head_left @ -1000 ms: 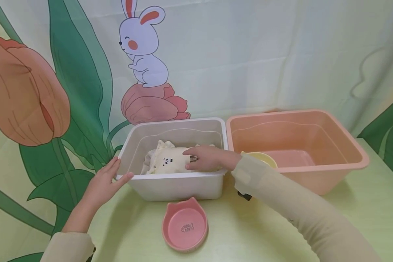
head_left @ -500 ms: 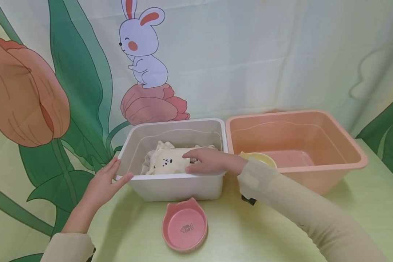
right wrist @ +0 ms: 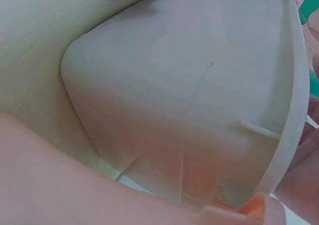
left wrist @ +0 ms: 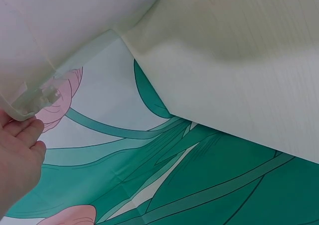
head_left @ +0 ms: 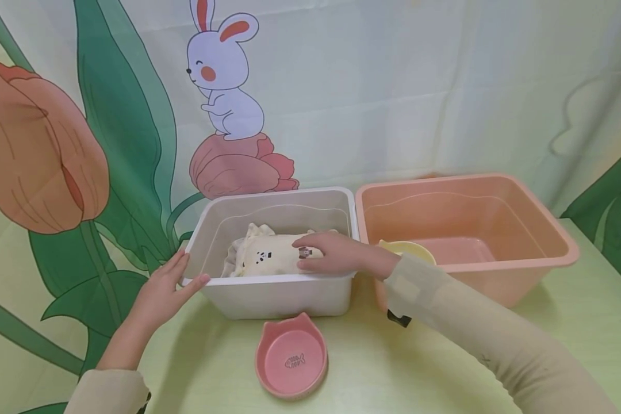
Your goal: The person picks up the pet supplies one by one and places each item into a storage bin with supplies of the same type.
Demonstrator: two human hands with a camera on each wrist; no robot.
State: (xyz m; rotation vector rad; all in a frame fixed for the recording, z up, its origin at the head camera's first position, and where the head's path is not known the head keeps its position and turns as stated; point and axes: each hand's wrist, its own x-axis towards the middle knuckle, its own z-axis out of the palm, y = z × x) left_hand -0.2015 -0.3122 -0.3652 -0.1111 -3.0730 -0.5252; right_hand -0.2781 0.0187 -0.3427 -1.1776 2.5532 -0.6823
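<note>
A white plastic bin (head_left: 284,299) stands on the table, holding a cream cushion (head_left: 279,244) with ruffled edges and small printed animal faces. My left hand (head_left: 160,296) rests at the bin's front left corner, its fingers along the left rim and the thumb at the front rim. In the left wrist view the fingertips (left wrist: 30,130) are right at the rim's corner. My right hand (head_left: 336,254) reaches over the right end of the cushion, thumb and index finger apart, a printed face showing between them. Its other fingers are largely hidden.
A pink cat-eared bowl (head_left: 292,376) with a fish-bone design sits in front of the white bin. To the right stands a peach bin (head_left: 497,279) with a yellow bowl (head_left: 414,251) inside, partly behind my right sleeve. A printed curtain (head_left: 383,86) hangs behind.
My right hand has shifted slightly to the right over the cushion, showing more of the printed face. The left hand stays at the bin's corner.
</note>
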